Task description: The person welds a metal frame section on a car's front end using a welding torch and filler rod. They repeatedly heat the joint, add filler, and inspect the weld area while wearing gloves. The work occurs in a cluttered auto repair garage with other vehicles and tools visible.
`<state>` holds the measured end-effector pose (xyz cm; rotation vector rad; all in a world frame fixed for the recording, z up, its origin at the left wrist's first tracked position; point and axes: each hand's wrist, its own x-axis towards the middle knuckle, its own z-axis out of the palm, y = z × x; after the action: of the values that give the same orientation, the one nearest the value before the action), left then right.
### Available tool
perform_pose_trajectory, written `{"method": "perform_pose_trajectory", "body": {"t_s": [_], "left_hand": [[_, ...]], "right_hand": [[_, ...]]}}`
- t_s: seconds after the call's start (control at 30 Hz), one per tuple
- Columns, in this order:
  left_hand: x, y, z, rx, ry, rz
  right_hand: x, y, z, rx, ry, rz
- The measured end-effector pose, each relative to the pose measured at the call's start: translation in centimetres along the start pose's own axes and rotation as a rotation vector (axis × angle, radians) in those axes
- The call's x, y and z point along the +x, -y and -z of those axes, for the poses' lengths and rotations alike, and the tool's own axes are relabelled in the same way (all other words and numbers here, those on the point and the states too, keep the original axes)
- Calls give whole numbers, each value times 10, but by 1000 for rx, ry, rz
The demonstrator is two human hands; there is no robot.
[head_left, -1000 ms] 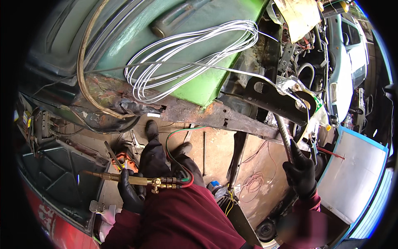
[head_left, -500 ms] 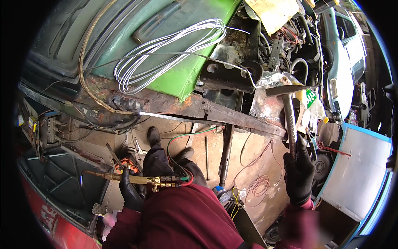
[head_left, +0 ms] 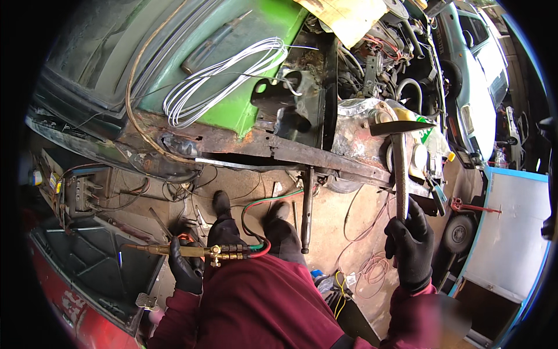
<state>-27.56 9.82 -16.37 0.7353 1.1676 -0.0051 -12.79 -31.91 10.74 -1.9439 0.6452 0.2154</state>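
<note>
My left hand, black-gloved, is closed around a brass gas torch held level before my waist. A green and a red hose lead from its valve end. A small blue streak shows below its tip, perhaps a flame. My right hand, also gloved, grips a hammer by its handle. The long, pointed hammer head is raised over the engine bay side. Left of it lies a dark cut metal panel, against the rusty sill-like rail of a green vehicle body.
Coiled white wire and a dark-handled tool lie on the green panel. A dark metal bar stands below the rail. Reddish cables trail over the floor. A blue-edged metal cabinet stands at right.
My view has shifted slightly. The dark metal panel and the thin wire's end beside it sit differently, farther left. Both hands keep hold of the torch and hammer.
</note>
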Motion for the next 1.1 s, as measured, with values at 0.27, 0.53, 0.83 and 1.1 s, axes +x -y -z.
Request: {"method": "perform_pose_trajectory", "body": {"t_s": [0.27, 0.53, 0.83, 1.1], "left_hand": [[-18, 54, -6, -72, -42, -100], [-37, 73, -30, -87, -70, -110], [-1, 63, -13, 5, -66, -3], [27, 53, 16, -18, -22, 77]], "right_hand": [[19, -29, 21, 423, 242, 9], [9, -38, -9, 597, 389, -159], [-8, 1, -22, 539, 216, -181], [-19, 30, -52, 373, 189, -226]]}}
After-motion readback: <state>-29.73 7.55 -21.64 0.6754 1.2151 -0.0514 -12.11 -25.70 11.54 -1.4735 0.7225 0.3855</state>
